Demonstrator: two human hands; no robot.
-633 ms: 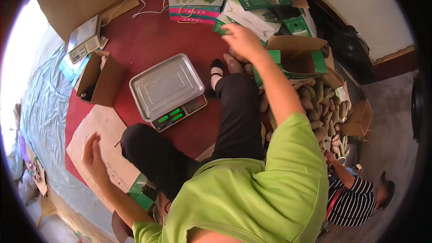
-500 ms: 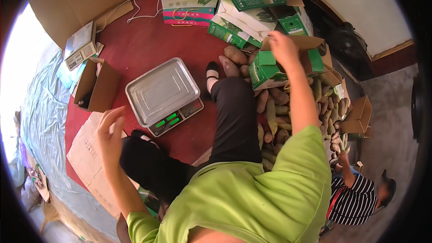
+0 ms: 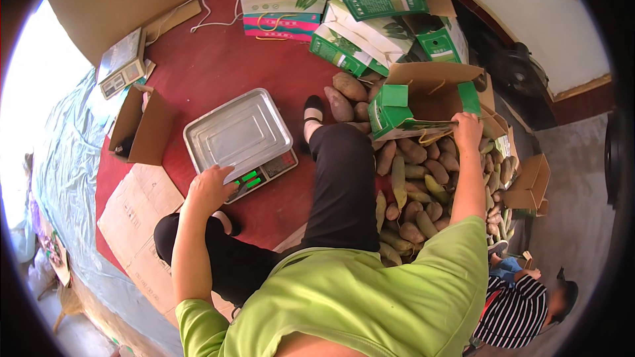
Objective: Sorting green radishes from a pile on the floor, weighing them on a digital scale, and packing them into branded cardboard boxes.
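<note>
My left hand is at the near left corner of a scale topped by a bare metal tray. Its fingers are apart and reach the tray's edge; whether they press on it I cannot tell. Over on the right, my right hand is closed on the near right rim of an open green and white carton. The carton's flaps stand up, and its bottom is hidden from me. Sweet potatoes and long green radishes lie heaped beside and below the carton.
More green and white cartons are piled at the back. At the left stand a brown box and another scale, near flattened cardboard. A person in a striped shirt is at the lower right, near a small brown box.
My right hand has come down from above the carton to its near right rim. My left hand has moved right, to the scale's corner. The carton's opening shows more fully.
</note>
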